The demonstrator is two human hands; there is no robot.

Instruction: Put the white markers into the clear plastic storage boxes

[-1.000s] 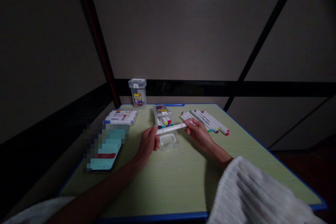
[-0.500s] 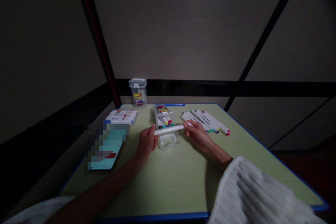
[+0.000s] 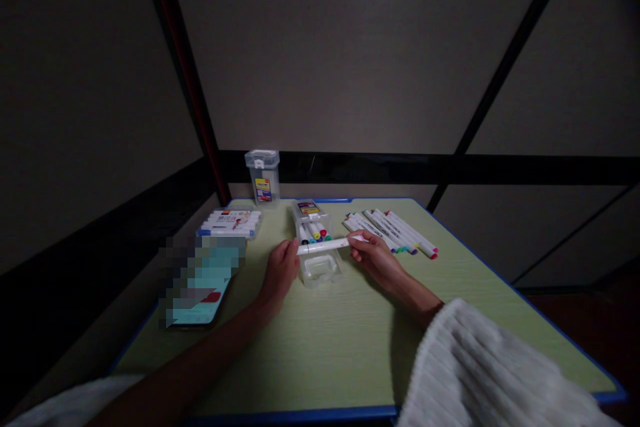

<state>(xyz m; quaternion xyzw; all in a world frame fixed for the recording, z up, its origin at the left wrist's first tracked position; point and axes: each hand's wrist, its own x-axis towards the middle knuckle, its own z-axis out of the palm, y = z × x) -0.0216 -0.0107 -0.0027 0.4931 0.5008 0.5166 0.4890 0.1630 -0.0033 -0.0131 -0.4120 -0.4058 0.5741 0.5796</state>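
Note:
A white marker [image 3: 324,245] is held level between my two hands. My left hand [image 3: 281,270] pinches its left end, and my right hand [image 3: 376,256] grips the right end, where the fingers cover the tip. Just behind it a clear plastic case [image 3: 313,213] lies on its side with several markers [image 3: 314,232] inside, their coloured ends facing me. The case's clear lid [image 3: 321,268] hangs open toward me on the table, below the marker. Right of the case, several loose white markers [image 3: 395,230] with coloured ends lie side by side.
An upright clear case [image 3: 263,180] with a yellow label stands at the back left. Before it lies a flat pack of white markers [image 3: 231,221]. A phone [image 3: 205,287], partly blurred out, rests at the left edge of the blue-rimmed table [image 3: 320,360]. Walls rise behind and left.
My left hand has shifted slightly, its fingers closing in more tightly at the marker's left end. The marker has tilted or moved only a little. Everything else stays in place.

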